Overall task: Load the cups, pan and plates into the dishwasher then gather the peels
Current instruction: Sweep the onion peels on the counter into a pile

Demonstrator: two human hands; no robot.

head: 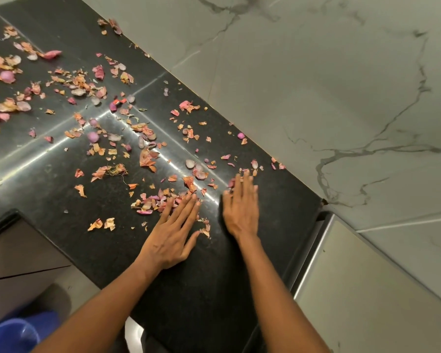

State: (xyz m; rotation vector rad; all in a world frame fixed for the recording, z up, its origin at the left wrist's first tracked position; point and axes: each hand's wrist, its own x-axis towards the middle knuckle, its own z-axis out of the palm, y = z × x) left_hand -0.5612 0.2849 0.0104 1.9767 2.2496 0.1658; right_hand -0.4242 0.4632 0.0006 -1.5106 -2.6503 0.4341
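Glossy black stone counter (61, 174) strewn with papery peels (148, 159); left hand (172, 233) and right hand (239, 207) flat, fingers straight, empty

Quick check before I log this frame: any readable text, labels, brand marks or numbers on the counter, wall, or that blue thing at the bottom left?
None: no text, label, brand mark or number is readable in this view.
Black counter: only scattered peels, no print.
Marble wall: grey veins only, no sign.
Blue container: blurred, no marking visible.
Left hand and right hand: flat on the counter, holding nothing printed.
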